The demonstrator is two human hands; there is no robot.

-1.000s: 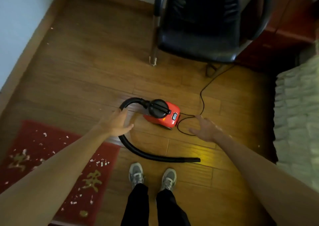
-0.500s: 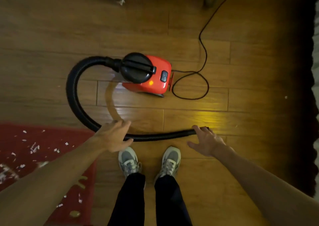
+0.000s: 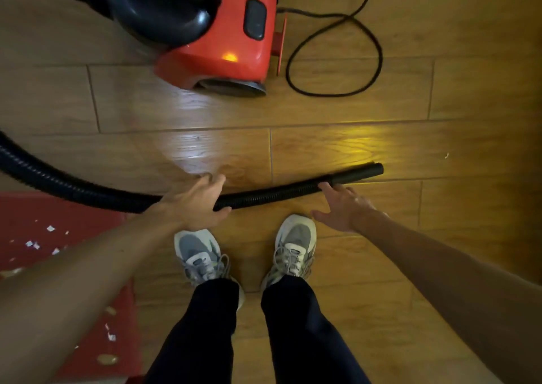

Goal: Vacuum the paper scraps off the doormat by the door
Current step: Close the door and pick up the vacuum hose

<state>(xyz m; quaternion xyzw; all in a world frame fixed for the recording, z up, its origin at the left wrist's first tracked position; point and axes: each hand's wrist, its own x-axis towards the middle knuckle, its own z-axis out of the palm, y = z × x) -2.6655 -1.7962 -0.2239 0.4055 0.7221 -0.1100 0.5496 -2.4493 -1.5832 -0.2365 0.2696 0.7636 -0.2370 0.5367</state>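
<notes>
change: person had bent lower than a second before; left hand [image 3: 195,204] now draped over hose [image 3: 272,193] mid-run, not yet clenched | right hand [image 3: 341,207] spread, fingertips at hose near nozzle end | doormat [image 3: 58,231] with scraps [image 3: 32,244] left of grip; vacuuming unstarted

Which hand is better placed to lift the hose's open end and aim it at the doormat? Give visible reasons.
The right hand. Its fingertips reach the hose just short of the open end. The left hand lies over the hose further back, nearer the doormat, better placed to guide.
</notes>
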